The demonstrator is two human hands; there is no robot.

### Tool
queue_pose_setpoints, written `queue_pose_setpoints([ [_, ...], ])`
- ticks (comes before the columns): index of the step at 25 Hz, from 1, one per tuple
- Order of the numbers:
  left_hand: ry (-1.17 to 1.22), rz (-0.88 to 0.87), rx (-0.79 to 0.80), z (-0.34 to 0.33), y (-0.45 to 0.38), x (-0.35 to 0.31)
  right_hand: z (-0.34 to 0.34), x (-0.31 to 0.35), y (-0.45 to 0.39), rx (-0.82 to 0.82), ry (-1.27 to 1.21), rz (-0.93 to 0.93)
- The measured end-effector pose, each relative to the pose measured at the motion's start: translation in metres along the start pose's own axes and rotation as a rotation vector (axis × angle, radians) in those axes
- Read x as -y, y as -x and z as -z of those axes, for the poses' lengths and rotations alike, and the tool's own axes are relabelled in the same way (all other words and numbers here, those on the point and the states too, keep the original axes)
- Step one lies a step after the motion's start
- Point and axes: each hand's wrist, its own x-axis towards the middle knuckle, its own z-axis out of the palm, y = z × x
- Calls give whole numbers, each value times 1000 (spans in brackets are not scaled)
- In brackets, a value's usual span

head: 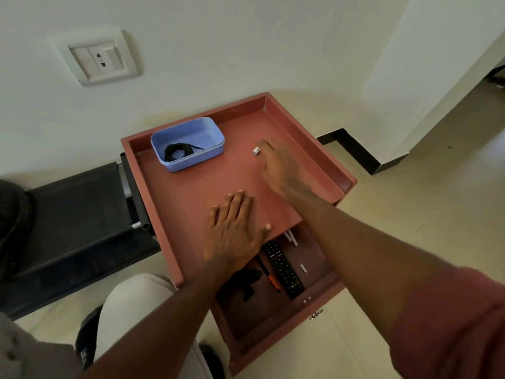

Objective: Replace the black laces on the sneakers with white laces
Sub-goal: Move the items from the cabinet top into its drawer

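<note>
While no writing reads, black laces (pixel 177 153) fill blue tub (pixel 188 143).

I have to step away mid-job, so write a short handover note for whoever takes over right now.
Left hand: flat, fingers straight, resting on the table top, holding nothing.
Right hand: blurred, fingers straight, reaching toward a small white piece; contact unclear.
Black lace: coiled in the blue tub, far left of the table.
Drawer: open, holding a remote, a pen, other small bits.
Done: at least one black lace is off. Sneakers and white laces are not in view.
Left: find white laces, thread the sneakers.
</note>
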Motion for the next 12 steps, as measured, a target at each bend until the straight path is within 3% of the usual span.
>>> queue_pose_setpoints([
  [6, 1, 2, 6, -2, 1, 2, -24, -2, -44, 143, 256, 82],
  [9, -10, -5, 12, -3, 0, 4, -19, 4, -24, 105, 242, 54],
  [12, -27, -9, 6, -2, 0, 5, -8, 8, 28, 71, 78, -28],
])
